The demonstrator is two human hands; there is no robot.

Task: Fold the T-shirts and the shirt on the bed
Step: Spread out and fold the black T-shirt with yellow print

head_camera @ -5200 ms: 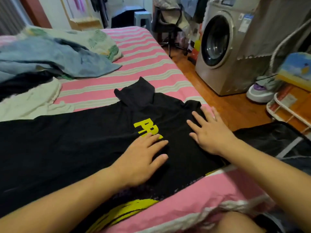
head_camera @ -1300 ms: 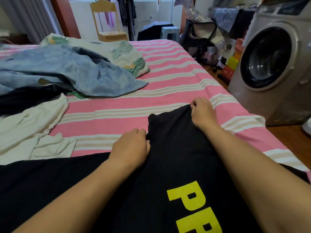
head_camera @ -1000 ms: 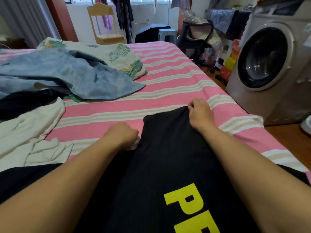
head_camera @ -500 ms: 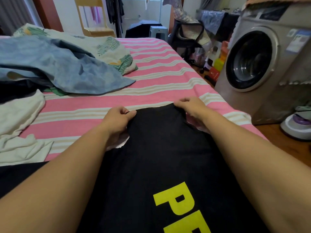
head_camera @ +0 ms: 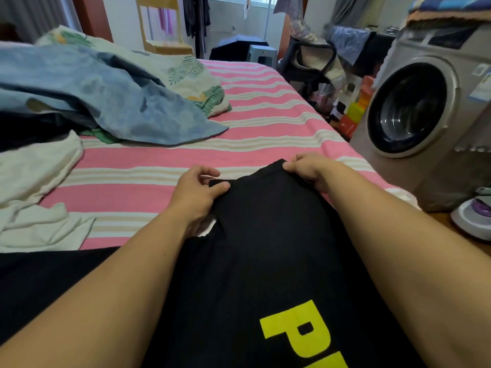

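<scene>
A black T-shirt (head_camera: pixel 265 248) with yellow letters lies across the pink striped bed (head_camera: pixel 164 155), its sleeve pointing away from me. My left hand (head_camera: pixel 198 192) pinches the sleeve's far left corner between thumb and fingers. My right hand (head_camera: pixel 309 167) pinches the far right corner, which is lifted slightly off the bed. A cream garment (head_camera: pixel 34 187) lies crumpled at the left. A blue shirt (head_camera: pixel 111 96) is spread at the back left over a dark garment (head_camera: pixel 29 128).
A leaf-print cloth (head_camera: pixel 191 78) lies behind the blue shirt. A washing machine (head_camera: pixel 425 115) stands close to the bed's right edge, with an iron (head_camera: pixel 475 216) on the floor beside it. A yellow chair (head_camera: pixel 162 30), a stool and a black chair stand beyond the bed.
Both hands went from lying flat on the shirt's chest to the sleeve's far end. In the last half second they have drawn the pinched corners a little closer and lifted the edge.
</scene>
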